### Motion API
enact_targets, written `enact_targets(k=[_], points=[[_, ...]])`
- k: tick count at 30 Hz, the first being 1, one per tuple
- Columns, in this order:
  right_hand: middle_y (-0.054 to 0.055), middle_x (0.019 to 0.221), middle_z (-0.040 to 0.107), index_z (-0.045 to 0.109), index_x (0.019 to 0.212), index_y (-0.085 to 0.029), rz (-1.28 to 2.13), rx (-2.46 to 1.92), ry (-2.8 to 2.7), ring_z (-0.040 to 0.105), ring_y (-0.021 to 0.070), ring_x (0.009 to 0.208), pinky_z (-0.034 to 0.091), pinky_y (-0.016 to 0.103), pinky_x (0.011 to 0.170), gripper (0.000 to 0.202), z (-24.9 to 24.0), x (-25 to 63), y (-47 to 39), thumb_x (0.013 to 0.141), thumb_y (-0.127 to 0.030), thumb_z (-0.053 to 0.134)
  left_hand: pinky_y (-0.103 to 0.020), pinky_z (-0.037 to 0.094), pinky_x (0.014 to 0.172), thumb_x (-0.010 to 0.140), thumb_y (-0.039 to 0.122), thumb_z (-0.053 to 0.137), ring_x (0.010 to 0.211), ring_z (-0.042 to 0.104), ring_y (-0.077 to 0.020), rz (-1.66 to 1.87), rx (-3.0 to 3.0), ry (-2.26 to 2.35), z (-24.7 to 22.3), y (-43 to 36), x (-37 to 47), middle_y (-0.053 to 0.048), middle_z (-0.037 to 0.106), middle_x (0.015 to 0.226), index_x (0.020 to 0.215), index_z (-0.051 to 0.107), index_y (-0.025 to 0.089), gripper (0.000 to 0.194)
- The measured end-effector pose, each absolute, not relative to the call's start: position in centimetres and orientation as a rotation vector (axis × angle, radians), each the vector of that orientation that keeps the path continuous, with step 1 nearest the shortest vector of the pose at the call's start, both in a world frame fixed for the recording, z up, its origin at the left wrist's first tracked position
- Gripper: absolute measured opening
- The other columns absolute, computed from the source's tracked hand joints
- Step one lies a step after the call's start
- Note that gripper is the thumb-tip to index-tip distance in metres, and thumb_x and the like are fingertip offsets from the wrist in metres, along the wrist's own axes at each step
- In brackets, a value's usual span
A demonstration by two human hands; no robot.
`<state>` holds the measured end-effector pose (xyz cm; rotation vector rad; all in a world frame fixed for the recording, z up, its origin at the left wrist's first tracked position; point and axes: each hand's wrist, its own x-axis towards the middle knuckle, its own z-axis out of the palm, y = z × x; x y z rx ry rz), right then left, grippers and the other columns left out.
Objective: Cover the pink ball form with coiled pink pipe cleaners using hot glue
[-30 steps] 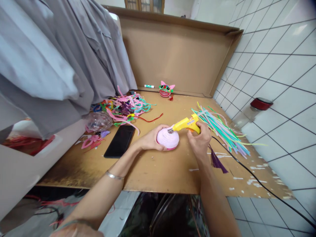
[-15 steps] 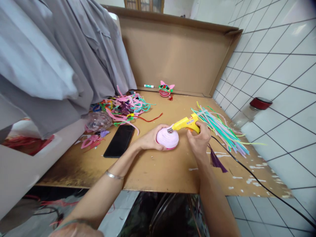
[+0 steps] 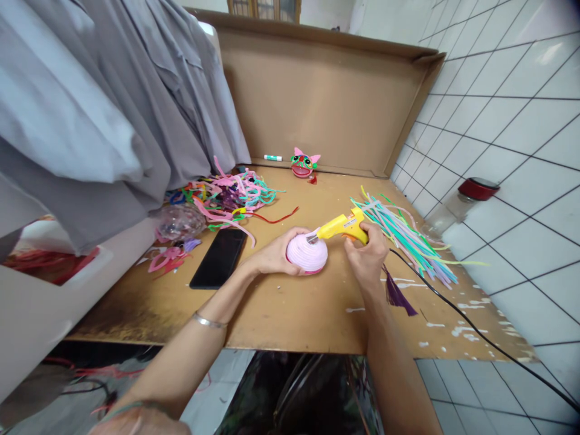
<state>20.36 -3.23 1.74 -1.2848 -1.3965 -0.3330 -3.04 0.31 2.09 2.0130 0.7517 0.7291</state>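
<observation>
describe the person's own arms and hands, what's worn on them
The left hand and right hand are ungloved, and both forearms are bare. A slim silver-coloured bangle circles the left forearm. A narrow greyish-green band shows on the left arm near the bottom edge; what it is cannot be told. Nothing worn shows on the right.

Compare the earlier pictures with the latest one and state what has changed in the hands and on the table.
Nothing has visibly changed; nothing was taken hold of or let go. The left hand still holds the pale ball, the right hand the yellow glue gun, its tip at the ball's top. The phone and purple tassel stayed put.
</observation>
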Motion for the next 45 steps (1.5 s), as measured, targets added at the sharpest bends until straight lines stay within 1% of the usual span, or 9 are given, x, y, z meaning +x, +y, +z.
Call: enact_targets(k=[13,19,26,31,36,38,40,43,45], points=[[0.008,0.092,0.067,0.060,0.096,-0.020,-0.257,-1.359,-1.352,0.061,0.0254,0.088,0.050,0.042,0.084,0.027,1.3,20.2,-2.9,0.070,-0.028,0.060,-0.045,0.040,0.110,0.055,0.027,0.079,0.122,0.054,-0.0289,0.723,2.005,0.769,2.3,0.2,-3.0,-0.010,0.056,0.132,0.129,0.043,0.018,0.083],[0.008,0.093,0.067,0.060,0.093,-0.019,-0.115,-1.470,-1.223,0.061,0.0244,0.089,0.050,0.040,0.086,0.032,0.9,20.7,-2.2,0.065,-0.032,0.064,-0.046,0.041,0.109,0.055,0.031,0.080,0.121,0.055,-0.0292,0.718,2.023,0.779,1.9,0.5,-3.1,-0.009,0.056,0.132,0.130,0.043,0.019,0.084],[0.008,0.090,0.061,0.057,0.089,-0.019,-0.059,-1.691,-1.012,0.056,0.0254,0.084,0.047,0.041,0.082,0.036,-0.4,22.5,-0.9,0.059,-0.035,0.069,-0.045,0.040,0.110,0.056,0.034,0.082,0.124,0.054,-0.0297,0.721,1.985,0.741,2.3,0.2,-3.0,-0.010,0.055,0.134,0.128,0.044,0.019,0.083],[0.013,0.097,0.060,0.058,0.099,-0.015,-0.165,-1.921,-1.162,0.058,0.0283,0.089,0.045,0.040,0.080,0.036,-1.0,22.2,-1.3,0.068,-0.031,0.067,-0.046,0.042,0.109,0.057,0.037,0.081,0.123,0.055,-0.0304,0.683,1.976,0.783,2.8,-0.1,-2.9,-0.012,0.055,0.134,0.130,0.042,0.016,0.086],[0.017,0.101,0.060,0.061,0.104,-0.011,-0.246,-2.066,-1.349,0.058,0.0315,0.096,0.044,0.043,0.082,0.036,-1.3,21.9,-1.8,0.074,-0.029,0.067,-0.052,0.032,0.116,0.055,0.041,0.084,0.131,0.046,-0.0338,0.736,2.153,0.851,2.3,0.4,-3.1,-0.011,0.049,0.140,0.132,0.046,0.020,0.089],[0.018,0.101,0.061,0.063,0.103,-0.012,-0.283,-2.013,-1.380,0.056,0.0331,0.101,0.042,0.046,0.085,0.033,-1.2,21.8,-1.9,0.076,-0.031,0.066,-0.053,0.030,0.117,0.056,0.040,0.084,0.132,0.044,-0.0339,0.749,2.213,0.832,2.1,0.6,-3.2,-0.011,0.049,0.139,0.133,0.047,0.021,0.087],[0.016,0.103,0.062,0.064,0.103,-0.014,-0.303,-1.838,-1.427,0.055,0.0319,0.104,0.041,0.048,0.089,0.029,-0.7,21.4,-2.0,0.082,-0.034,0.060,-0.052,0.031,0.116,0.057,0.038,0.083,0.132,0.044,-0.0334,0.749,2.238,0.787,2.1,0.7,-3.3,-0.011,0.049,0.138,0.133,0.048,0.021,0.086],[0.011,0.100,0.065,0.065,0.109,-0.018,-0.180,-1.394,-1.540,0.059,0.0237,0.094,0.045,0.042,0.087,0.029,0.5,20.0,-2.7,0.093,-0.035,0.047,-0.051,0.032,0.116,0.059,0.037,0.082,0.132,0.046,-0.0326,0.735,2.250,0.714,2.3,0.6,-3.5,-0.011,0.051,0.138,0.134,0.049,0.021,0.084],[0.007,0.094,0.066,0.065,0.112,-0.020,-0.053,-1.165,-1.599,0.061,0.0206,0.087,0.049,0.037,0.080,0.027,1.4,18.6,-3.5,0.094,-0.034,0.049,-0.051,0.032,0.116,0.060,0.038,0.082,0.133,0.045,-0.0330,0.729,2.255,0.688,2.4,0.5,-3.6,-0.010,0.051,0.139,0.135,0.049,0.023,0.084]])
